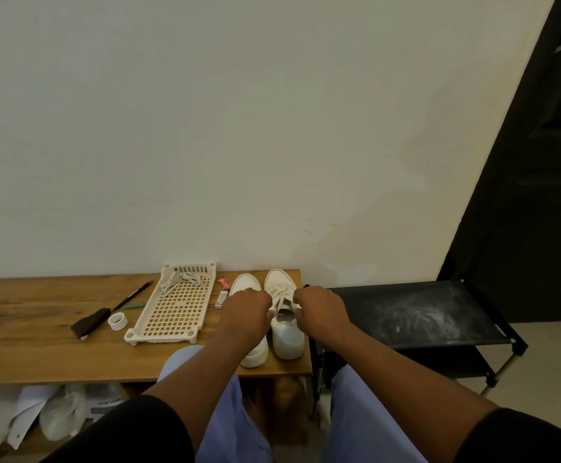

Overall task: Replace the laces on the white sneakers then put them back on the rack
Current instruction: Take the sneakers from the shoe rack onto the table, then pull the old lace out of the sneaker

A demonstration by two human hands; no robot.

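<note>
Pinching lace ends [280,300] | left grip [247,307], right grip [319,307] closed | leather sneaker [284,329]

The bench [38,329] is wood with a smooth, slightly glossy grained top. At its 12 o'clock edge lies a cream plastic tray [175,312], matt and perforated, holding woven cloth laces [182,282]. The two sneakers [284,329] at 3 o'clock look like smooth matt white leather or a look-alike, scuffed at the toe. The rack [416,315] beyond has matt black cloth shelves, dusted with white smears.
</note>
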